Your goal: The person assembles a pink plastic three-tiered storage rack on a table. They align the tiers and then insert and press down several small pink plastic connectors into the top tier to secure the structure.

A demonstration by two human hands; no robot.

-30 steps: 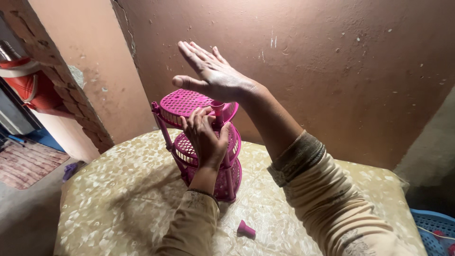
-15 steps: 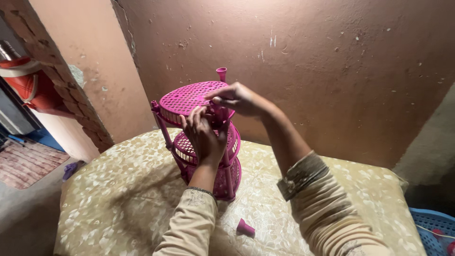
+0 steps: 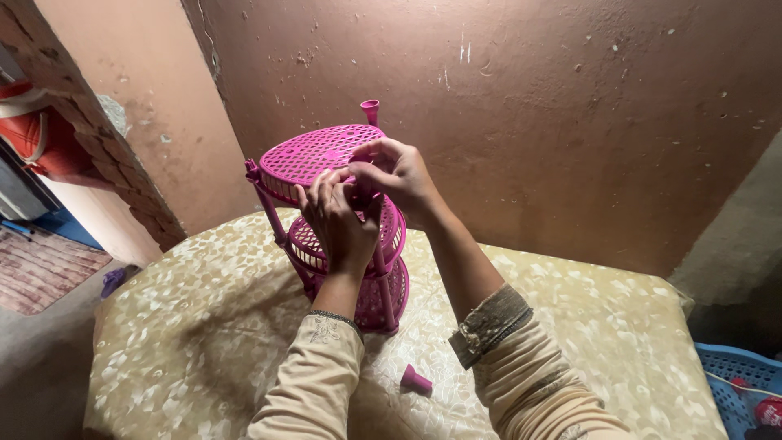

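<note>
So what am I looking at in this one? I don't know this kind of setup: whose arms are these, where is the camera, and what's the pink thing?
There is no machine here: a person wears a camera on the head, so the single view looks down along their own arms. The left hand and right hand both grip a pink plastic tiered rack near its top shelf. The rack stands on a table with a gold flowered cloth. One pink cap sits on a post at the far side of the top shelf. A loose pink cap lies on the cloth between the forearms. A blue basket shows at the lower right.
</note>
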